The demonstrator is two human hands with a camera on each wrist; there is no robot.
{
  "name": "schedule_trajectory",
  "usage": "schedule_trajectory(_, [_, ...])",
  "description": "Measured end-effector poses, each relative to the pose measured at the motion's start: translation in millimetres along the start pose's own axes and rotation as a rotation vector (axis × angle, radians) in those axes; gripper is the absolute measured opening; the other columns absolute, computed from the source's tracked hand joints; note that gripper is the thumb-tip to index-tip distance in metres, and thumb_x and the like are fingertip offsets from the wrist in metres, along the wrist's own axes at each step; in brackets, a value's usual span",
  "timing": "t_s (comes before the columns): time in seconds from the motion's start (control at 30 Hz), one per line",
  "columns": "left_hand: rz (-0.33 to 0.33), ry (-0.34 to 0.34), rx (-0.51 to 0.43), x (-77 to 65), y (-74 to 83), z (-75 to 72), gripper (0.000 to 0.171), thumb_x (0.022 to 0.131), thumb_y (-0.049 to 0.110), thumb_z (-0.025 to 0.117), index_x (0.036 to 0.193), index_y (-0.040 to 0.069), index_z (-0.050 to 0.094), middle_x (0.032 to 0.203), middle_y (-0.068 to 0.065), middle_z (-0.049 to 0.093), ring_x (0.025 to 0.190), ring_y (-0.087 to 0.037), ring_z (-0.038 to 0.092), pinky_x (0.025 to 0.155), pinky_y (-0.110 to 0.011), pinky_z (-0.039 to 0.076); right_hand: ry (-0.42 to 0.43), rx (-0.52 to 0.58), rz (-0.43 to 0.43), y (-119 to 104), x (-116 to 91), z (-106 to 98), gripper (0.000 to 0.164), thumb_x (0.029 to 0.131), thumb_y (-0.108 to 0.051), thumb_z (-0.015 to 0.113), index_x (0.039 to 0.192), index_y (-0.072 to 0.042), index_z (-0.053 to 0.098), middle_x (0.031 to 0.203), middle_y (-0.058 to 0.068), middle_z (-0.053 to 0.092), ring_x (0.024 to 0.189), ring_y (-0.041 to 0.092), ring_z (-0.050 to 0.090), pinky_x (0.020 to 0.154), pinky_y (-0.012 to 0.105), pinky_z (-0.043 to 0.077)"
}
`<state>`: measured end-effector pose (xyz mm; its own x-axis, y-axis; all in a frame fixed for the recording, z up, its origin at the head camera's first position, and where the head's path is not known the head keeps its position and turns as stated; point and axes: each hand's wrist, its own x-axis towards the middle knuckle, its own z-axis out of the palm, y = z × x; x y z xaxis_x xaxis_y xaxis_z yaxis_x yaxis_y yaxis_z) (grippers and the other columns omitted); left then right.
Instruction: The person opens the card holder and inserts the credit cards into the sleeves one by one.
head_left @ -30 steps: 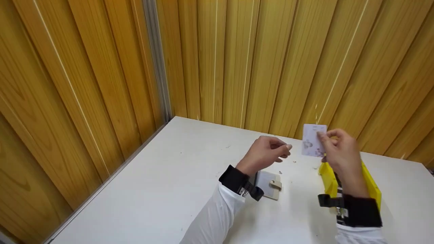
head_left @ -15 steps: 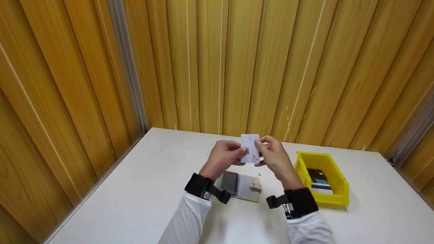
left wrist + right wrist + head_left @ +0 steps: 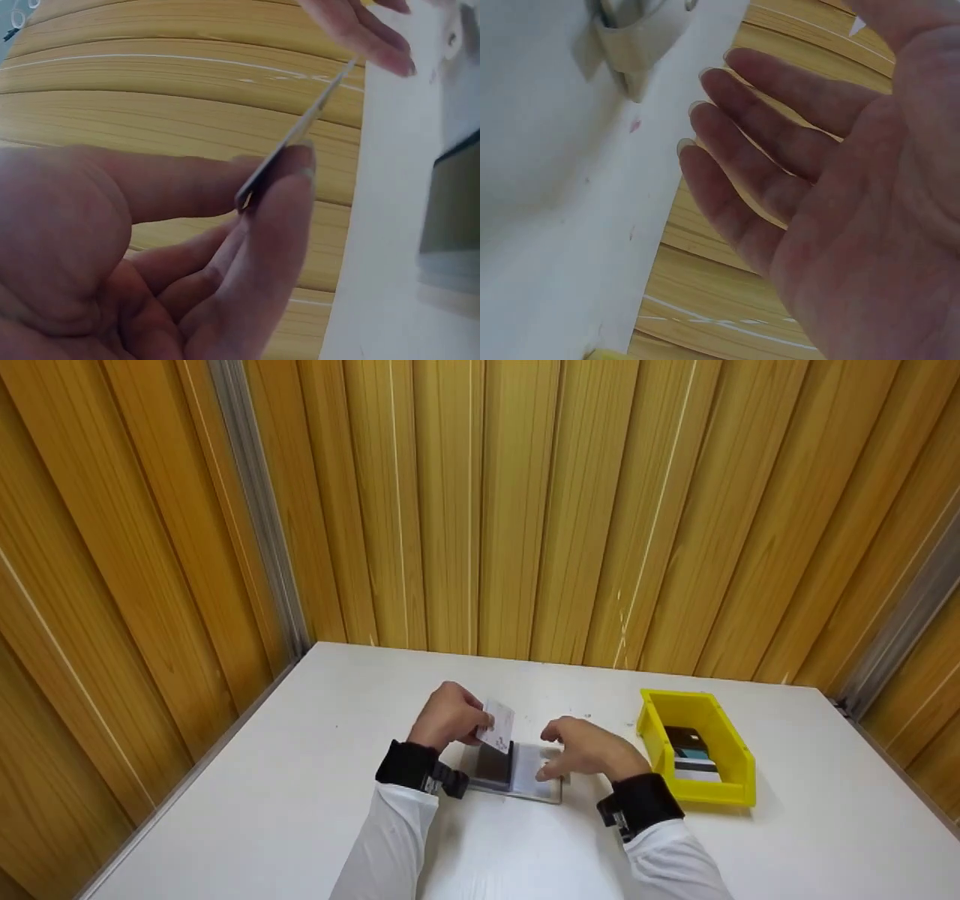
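Between thumb and fingers my left hand (image 3: 448,718) pinches a white printed card (image 3: 496,725), held tilted above the card holder. The left wrist view shows this card (image 3: 296,131) nearly edge-on. Spread open on the table, the card holder (image 3: 534,774) has a dark page at left and a clear sleeve at right. My right hand (image 3: 592,748) hovers over the holder's right side with fingers apart and nothing in them. Its bent, loose fingers show in the right wrist view, near the holder's snap strap (image 3: 634,41). The left hand partly hides the holder's left edge.
A yellow bin (image 3: 739,769) with several cards (image 3: 694,765) inside stands right of my right hand. The white table (image 3: 300,810) ends at wood-patterned walls (image 3: 480,510) behind and at left.
The card has gone from my right hand, through both hands, to my left hand alone. Both hands have come down to the card holder, and the right hand has let go. The head view has turned rightward.
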<state>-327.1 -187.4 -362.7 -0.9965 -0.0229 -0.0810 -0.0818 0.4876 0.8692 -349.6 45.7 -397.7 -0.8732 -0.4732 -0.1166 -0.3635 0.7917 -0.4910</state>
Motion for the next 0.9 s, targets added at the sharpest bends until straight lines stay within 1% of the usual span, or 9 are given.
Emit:
schedule_trajectory(0.1, [-0.013, -0.006, 0.067, 3.2, -4.5, 7.1, 0.019, 0.080, 0.006, 0.077, 0.096, -0.005, 0.076, 0.092, -0.017, 0.075, 0.069, -0.020, 0.072, 0.063, -0.033, 0.062, -0.004, -0.031, -0.007, 2, 3, 9, 0.081, 0.067, -0.034, 0.093, 0.135, -0.003, 0.060, 0.133, 0.017, 0.062, 0.118, 0.030, 0.059, 0.107, 0.050, 0.047])
schedule_trajectory(0.2, [-0.018, -0.013, 0.106, 5.3, -5.5, 14.3, 0.017, 0.079, 0.005, 0.077, 0.094, -0.004, 0.076, 0.092, -0.017, 0.076, 0.070, -0.021, 0.072, 0.066, -0.034, 0.063, -0.014, -0.063, -0.015, 4, 5, 14, 0.089, 0.064, -0.034, 0.095, 0.138, -0.004, 0.057, 0.133, 0.015, 0.060, 0.114, 0.025, 0.057, 0.107, 0.049, 0.047])
schedule_trajectory(0.33, [-0.020, -0.013, 0.158, 5.7, -4.7, 22.8, 0.011, 0.076, 0.002, 0.077, 0.085, -0.002, 0.076, 0.085, -0.013, 0.075, 0.066, -0.018, 0.070, 0.060, -0.031, 0.061, -0.029, -0.087, -0.006, 3, 7, 17, 0.090, 0.063, -0.036, 0.096, 0.138, -0.005, 0.057, 0.128, 0.010, 0.061, 0.109, 0.022, 0.056, 0.104, 0.046, 0.048])
schedule_trajectory(0.43, [-0.007, 0.000, 0.232, 5.7, -3.8, 29.5, 0.002, 0.073, 0.001, 0.075, 0.075, 0.001, 0.074, 0.073, -0.007, 0.071, 0.059, -0.014, 0.064, 0.050, -0.026, 0.054, -0.038, -0.092, 0.003, 0, 7, 18, 0.089, 0.062, -0.037, 0.096, 0.137, -0.007, 0.058, 0.122, 0.007, 0.062, 0.105, 0.020, 0.055, 0.100, 0.044, 0.049])
schedule_trajectory(0.5, [0.010, 0.010, 0.295, 5.9, -2.8, 34.4, 0.003, 0.072, 0.002, 0.075, 0.071, 0.003, 0.072, 0.068, -0.005, 0.066, 0.056, -0.014, 0.058, 0.047, -0.025, 0.047, -0.041, -0.093, 0.002, -1, 8, 18, 0.087, 0.062, -0.035, 0.096, 0.135, -0.008, 0.059, 0.120, 0.006, 0.062, 0.103, 0.019, 0.055, 0.096, 0.042, 0.050])
schedule_trajectory(0.57, [0.029, 0.025, 0.351, 6.0, -2.3, 39.4, 0.005, 0.071, 0.002, 0.074, 0.072, 0.004, 0.070, 0.067, -0.004, 0.063, 0.056, -0.016, 0.054, 0.048, -0.025, 0.043, -0.044, -0.094, -0.002, -1, 8, 17, 0.084, 0.062, -0.034, 0.096, 0.133, -0.008, 0.060, 0.117, 0.006, 0.062, 0.101, 0.019, 0.054, 0.093, 0.041, 0.050])
schedule_trajectory(0.67, [0.040, 0.038, 0.402, 5.6, -2.0, 45.9, 0.011, 0.071, 0.003, 0.074, 0.081, 0.002, 0.071, 0.073, -0.006, 0.064, 0.061, -0.019, 0.053, 0.051, -0.028, 0.043, -0.047, -0.096, -0.011, -1, 8, 17, 0.083, 0.061, -0.034, 0.096, 0.131, -0.009, 0.060, 0.116, 0.005, 0.062, 0.100, 0.019, 0.054, 0.091, 0.040, 0.050])
schedule_trajectory(0.8, [0.034, 0.039, 0.421, 6.1, -3.9, 50.9, 0.020, 0.073, 0.004, 0.074, 0.092, -0.001, 0.072, 0.082, -0.010, 0.068, 0.065, -0.021, 0.055, 0.054, -0.029, 0.044, -0.047, -0.105, -0.007, 1, 8, 18, 0.084, 0.061, -0.036, 0.097, 0.132, -0.009, 0.060, 0.118, 0.005, 0.062, 0.101, 0.020, 0.055, 0.093, 0.040, 0.050])
schedule_trajectory(0.9, [0.022, 0.026, 0.412, 7.0, -7.6, 52.2, 0.021, 0.073, 0.004, 0.075, 0.092, -0.002, 0.072, 0.081, -0.010, 0.069, 0.063, -0.021, 0.056, 0.052, -0.028, 0.044, -0.050, -0.119, -0.017, 3, 8, 21, 0.082, 0.061, -0.036, 0.097, 0.131, -0.008, 0.062, 0.119, 0.005, 0.061, 0.101, 0.020, 0.055, 0.093, 0.040, 0.050])
